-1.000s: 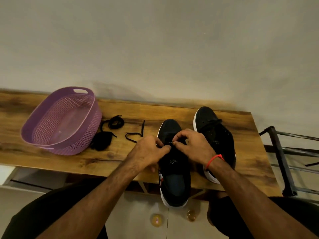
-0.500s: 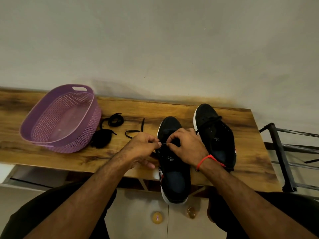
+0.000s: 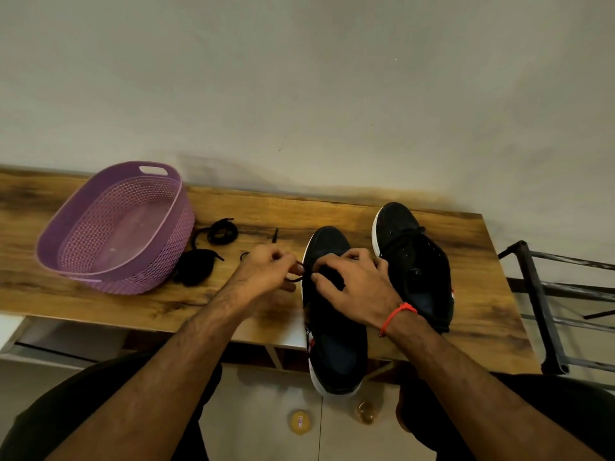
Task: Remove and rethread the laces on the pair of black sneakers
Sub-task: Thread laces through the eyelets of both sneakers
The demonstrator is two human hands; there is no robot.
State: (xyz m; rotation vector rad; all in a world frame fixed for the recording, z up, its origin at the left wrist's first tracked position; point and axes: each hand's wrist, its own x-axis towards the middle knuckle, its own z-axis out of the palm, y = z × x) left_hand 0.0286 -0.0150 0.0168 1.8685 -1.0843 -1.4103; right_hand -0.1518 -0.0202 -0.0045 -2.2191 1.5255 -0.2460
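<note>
Head view showed the left hand (image 3: 266,271) pinching the lace (image 3: 297,278) beside the near sneaker (image 3: 329,304) on the table (image 3: 472,261), right hand (image 3: 352,287) curled over its eyelets, apparently mid-threading; next, I judged, drawing it through evenly.

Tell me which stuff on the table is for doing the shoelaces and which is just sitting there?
For the job:
near sneaker, under both hands
far sneaker
lace pinched by the left hand
right hand on the near sneaker
loose laces

Just lying about:
purple basket
metal rack
</note>
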